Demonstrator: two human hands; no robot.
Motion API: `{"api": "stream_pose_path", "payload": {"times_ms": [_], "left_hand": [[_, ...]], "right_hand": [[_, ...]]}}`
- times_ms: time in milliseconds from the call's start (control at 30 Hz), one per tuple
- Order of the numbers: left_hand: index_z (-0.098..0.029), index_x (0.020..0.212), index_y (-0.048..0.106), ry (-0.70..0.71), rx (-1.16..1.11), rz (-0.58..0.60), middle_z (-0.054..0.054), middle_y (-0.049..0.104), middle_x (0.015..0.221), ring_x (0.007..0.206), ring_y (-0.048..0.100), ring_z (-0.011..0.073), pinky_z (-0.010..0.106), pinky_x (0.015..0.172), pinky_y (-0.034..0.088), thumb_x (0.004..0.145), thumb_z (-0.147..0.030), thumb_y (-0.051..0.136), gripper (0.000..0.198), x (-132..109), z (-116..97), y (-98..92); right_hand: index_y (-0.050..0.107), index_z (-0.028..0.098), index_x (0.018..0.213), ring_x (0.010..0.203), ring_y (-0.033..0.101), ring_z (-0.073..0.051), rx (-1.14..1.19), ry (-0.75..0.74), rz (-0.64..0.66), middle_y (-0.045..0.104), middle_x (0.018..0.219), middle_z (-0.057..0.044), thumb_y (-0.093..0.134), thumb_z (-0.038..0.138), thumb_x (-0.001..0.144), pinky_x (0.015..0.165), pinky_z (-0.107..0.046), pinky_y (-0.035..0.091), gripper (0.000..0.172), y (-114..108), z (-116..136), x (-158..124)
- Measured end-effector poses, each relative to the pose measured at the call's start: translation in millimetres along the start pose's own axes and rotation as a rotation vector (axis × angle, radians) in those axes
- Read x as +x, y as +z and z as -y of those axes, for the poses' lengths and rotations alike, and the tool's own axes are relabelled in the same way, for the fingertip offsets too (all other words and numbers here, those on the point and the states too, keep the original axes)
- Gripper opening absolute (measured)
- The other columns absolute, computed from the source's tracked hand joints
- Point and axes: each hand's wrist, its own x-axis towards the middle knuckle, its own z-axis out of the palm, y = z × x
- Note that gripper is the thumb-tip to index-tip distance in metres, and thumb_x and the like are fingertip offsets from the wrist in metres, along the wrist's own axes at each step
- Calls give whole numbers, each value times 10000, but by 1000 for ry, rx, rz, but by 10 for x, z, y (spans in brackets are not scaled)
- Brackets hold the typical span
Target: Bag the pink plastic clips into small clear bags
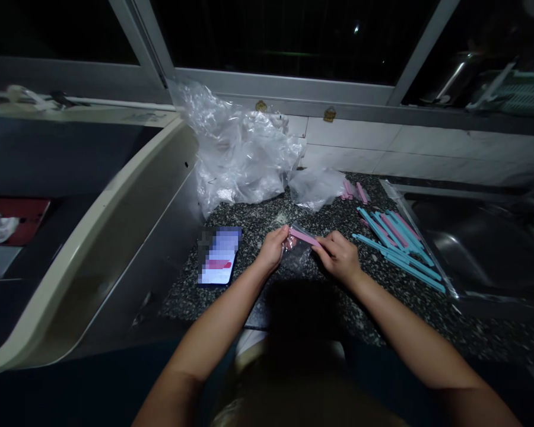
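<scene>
Above the dark speckled counter, my left hand [274,247] pinches a small clear plastic bag [296,255] by its upper left side. The fingers of my right hand [340,255] are closed on the right end of a pink bag-sealing clip [305,237]. This slim strip slants across the top of the small bag, its left end at my left fingertips. Whether the clip lies inside or outside the bag I cannot tell. To the right of my right hand is a loose pile of blue clips [400,264], with a few pink clips [394,230] among them.
A phone [220,261] with a lit screen lies left of my hands. Large crumpled clear plastic bags [244,154] fill the back left, with a smaller bag [318,187] and pink pieces [347,190] beside them. A metal sink [467,237] borders the right; a beige-edged appliance [111,196] borders the left.
</scene>
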Motion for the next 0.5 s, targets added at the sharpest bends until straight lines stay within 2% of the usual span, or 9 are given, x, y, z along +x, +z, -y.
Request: {"api": "stream_pose_path", "payload": {"times_ms": [167,500], "left_hand": [[-153,533,539,-8,19,-9,2,519,511,472,405,96,243,509,302,693,-503,583,387,7,1,-18],[-140,554,531,-38,-112,-14,-15,498,510,469,418,86,232,503,315,612,-492,656,378,26,22,-13]], "right_hand": [[661,184,901,609,528,-123,34,24,-7,553,675,-33,529,256,820,554,-235,457,171,13,2,2],[663,171,886,588,521,-116,42,7,-36,552,659,-30,543,251,812,533,-227,449,161,4,13,10]]}}
